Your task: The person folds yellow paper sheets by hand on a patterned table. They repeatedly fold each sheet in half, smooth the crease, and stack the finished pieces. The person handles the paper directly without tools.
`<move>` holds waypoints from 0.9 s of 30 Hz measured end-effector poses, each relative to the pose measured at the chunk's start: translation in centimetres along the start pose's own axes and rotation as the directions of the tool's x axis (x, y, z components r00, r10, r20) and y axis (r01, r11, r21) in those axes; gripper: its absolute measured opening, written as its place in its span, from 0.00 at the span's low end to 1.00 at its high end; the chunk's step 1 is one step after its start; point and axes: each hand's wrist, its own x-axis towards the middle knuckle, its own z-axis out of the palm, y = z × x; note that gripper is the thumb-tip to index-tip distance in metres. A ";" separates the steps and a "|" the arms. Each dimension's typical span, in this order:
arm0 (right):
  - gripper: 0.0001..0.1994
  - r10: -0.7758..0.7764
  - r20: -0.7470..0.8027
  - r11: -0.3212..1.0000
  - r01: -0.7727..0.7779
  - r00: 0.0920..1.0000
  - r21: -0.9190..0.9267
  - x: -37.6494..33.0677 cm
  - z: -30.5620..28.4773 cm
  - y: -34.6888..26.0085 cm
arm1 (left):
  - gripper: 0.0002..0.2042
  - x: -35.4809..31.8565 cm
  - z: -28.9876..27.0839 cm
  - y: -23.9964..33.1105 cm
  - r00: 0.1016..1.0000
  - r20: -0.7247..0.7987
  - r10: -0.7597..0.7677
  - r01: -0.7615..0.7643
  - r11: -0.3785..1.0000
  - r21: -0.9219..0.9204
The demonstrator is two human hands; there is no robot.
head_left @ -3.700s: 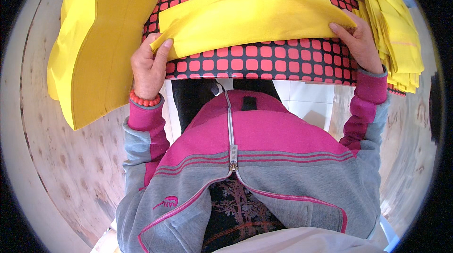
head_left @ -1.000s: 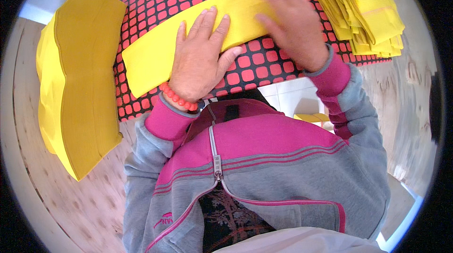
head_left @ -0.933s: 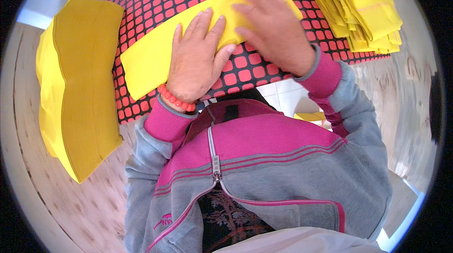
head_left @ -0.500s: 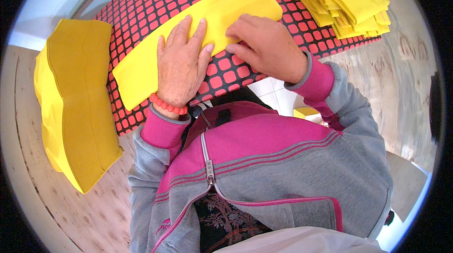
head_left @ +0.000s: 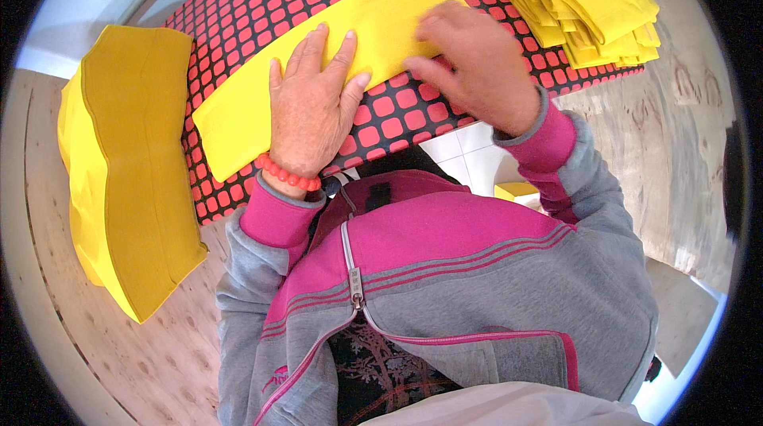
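A long folded piece of yellow cloth (head_left: pixel 238 120) lies slantwise across a red-and-black patterned cover (head_left: pixel 389 120). Flat on its middle rests my left hand (head_left: pixel 314 92), fingers spread, a red bead bracelet at the wrist. Over the right end of the cloth is my right hand (head_left: pixel 481 60), slightly blurred. Its thumb stands apart from the curled fingers, and I see nothing held between them. Whether its fingertips touch the cloth I cannot make out.
More yellow cloth (head_left: pixel 147 164) hangs over the left side of the covered surface. At the far right lies a stack of folded yellow pieces (head_left: pixel 600 5). Wooden boards (head_left: pixel 151 362) show at lower left, and a pale wood surface (head_left: pixel 644 132) at right.
My right hand has moved right along the cloth toward its right end, and its thumb has parted from the fingers. My left hand stays on the cloth almost unmoved.
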 end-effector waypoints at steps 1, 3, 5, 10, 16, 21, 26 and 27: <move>0.13 -0.061 -0.054 0.997 0.064 0.997 0.049 0.5 1.1 -0.5 | 0.23 0.0 0.0 -0.1 1.000 0.001 -0.004 0.004 1.000 -0.001; 0.14 -0.178 -0.166 0.973 0.199 0.970 0.120 1.4 3.6 -1.8 | 0.22 0.0 0.1 -0.1 1.000 -0.008 -0.020 0.020 0.999 -0.028; 0.14 -0.171 -0.092 0.974 0.182 0.981 0.134 1.2 4.6 -2.4 | 0.21 0.1 0.1 -0.2 0.998 -0.008 -0.056 0.055 0.995 -0.081; 0.11 -0.113 0.127 0.959 0.075 0.985 0.272 -0.5 2.9 -3.1 | 0.21 -0.2 0.0 -0.2 1.000 -0.013 0.003 -0.003 1.000 -0.001; 0.11 -0.009 -0.020 0.995 0.011 1.000 0.095 -0.5 1.0 -1.5 | 0.22 -0.3 0.0 -0.1 1.000 -0.027 0.008 -0.008 1.000 0.011; 0.12 0.119 -0.004 0.993 -0.119 0.993 -0.011 -2.1 -0.4 -0.4 | 0.23 -0.4 -0.1 0.0 1.000 -0.017 0.010 -0.010 0.999 0.036; 0.11 0.065 0.043 0.998 -0.066 0.997 0.018 -1.3 -1.4 0.4 | 0.23 -0.4 0.3 -0.1 0.999 -0.045 0.019 -0.018 0.999 0.031; 0.11 0.001 -0.014 0.998 0.000 1.000 0.058 -0.3 -1.0 0.6 | 0.23 -0.4 0.4 -0.2 0.998 -0.058 0.029 -0.028 0.999 0.019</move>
